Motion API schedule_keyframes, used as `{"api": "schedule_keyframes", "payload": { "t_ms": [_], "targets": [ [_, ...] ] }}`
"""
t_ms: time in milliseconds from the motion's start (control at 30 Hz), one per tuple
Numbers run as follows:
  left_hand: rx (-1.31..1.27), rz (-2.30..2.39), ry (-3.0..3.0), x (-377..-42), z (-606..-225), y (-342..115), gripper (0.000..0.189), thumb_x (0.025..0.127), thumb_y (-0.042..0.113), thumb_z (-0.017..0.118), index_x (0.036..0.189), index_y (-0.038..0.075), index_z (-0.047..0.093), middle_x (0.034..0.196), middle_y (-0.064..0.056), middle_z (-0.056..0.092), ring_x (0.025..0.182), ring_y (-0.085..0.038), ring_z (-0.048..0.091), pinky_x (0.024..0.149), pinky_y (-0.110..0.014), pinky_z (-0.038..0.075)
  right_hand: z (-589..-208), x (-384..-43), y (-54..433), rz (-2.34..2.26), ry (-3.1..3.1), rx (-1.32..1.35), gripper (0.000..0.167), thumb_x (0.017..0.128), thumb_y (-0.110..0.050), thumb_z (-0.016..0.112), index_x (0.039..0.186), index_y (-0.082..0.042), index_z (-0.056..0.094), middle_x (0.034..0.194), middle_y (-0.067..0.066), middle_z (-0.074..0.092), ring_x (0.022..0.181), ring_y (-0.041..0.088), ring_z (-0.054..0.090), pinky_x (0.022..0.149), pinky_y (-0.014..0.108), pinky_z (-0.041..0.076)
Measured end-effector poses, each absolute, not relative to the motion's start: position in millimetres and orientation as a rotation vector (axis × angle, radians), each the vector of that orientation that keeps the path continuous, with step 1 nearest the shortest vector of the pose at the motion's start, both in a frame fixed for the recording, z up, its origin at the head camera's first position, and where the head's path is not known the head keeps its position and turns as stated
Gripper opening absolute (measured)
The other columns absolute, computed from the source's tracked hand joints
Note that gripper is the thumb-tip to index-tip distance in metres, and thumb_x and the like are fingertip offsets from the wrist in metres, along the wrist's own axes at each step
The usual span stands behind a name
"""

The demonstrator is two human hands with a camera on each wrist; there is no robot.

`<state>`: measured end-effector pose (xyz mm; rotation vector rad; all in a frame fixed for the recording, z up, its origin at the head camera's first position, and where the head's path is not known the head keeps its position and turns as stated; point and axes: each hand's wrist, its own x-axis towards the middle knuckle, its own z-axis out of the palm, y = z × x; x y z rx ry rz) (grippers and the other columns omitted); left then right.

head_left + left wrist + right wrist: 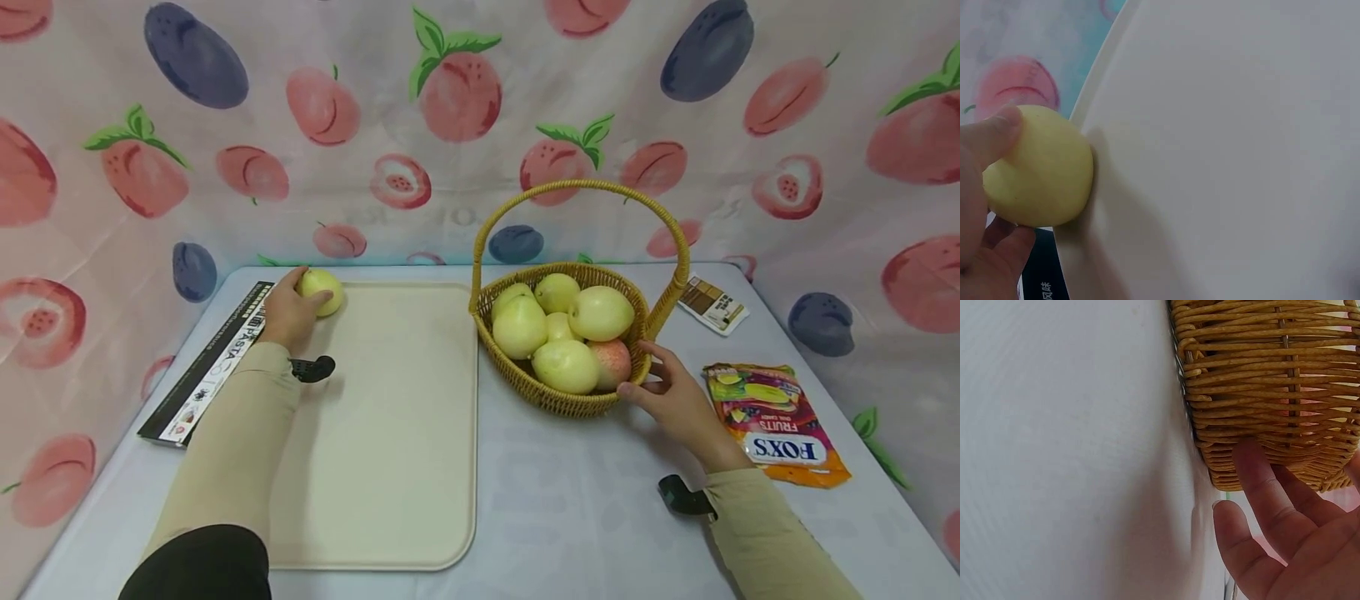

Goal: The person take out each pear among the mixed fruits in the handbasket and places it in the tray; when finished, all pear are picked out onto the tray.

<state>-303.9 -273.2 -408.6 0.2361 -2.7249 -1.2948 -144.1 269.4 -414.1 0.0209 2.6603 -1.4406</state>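
Note:
My left hand (288, 312) holds a round yellow-green pear (322, 292) at the far left corner of the beige tray (390, 467). In the left wrist view, the thumb lies across the pear's upper side and other fingers are under it; the pear overlaps the tray's rim. At the right, my right hand (682, 408) touches the side of a wicker basket (555, 406), thumb and fingers spread against it. In the right wrist view, a fingertip (1250, 456) rests on the woven wall. Several pale pears (566, 367) and a reddish fruit (613, 363) fill the basket.
The basket's tall handle (577, 185) arches over the fruit. A black-and-white pasta box (217, 367) lies along the tray's left side. To the right lie a Fox's candy bag (780, 417) and a small brown-and-white packet (712, 304). Fruit-print cloth (450, 217) hangs behind the table.

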Motion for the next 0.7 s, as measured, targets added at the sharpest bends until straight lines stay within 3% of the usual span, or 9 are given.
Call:
{"api": "schedule_keyframes", "payload": {
  "t_ms": [700],
  "targets": [
    [0.318, -1.337, -2.711, -322.6, -413.4, -267.8, 0.074, 0.098, 0.021, 0.065, 0.160, 0.010, 0.025, 0.160, -0.018, 0.030, 0.145, -0.036, 0.028, 0.117, -0.048, 0.023, -416.7, -145.0, 270.0, -1.451, 2.669, 0.048, 0.086, 0.095, -0.036, 0.071, 0.159, -0.007, 0.021, 0.147, 0.034, 0.039, 0.114, 0.038, 0.056, 0.081, 0.032, 0.049]
  ]
}}
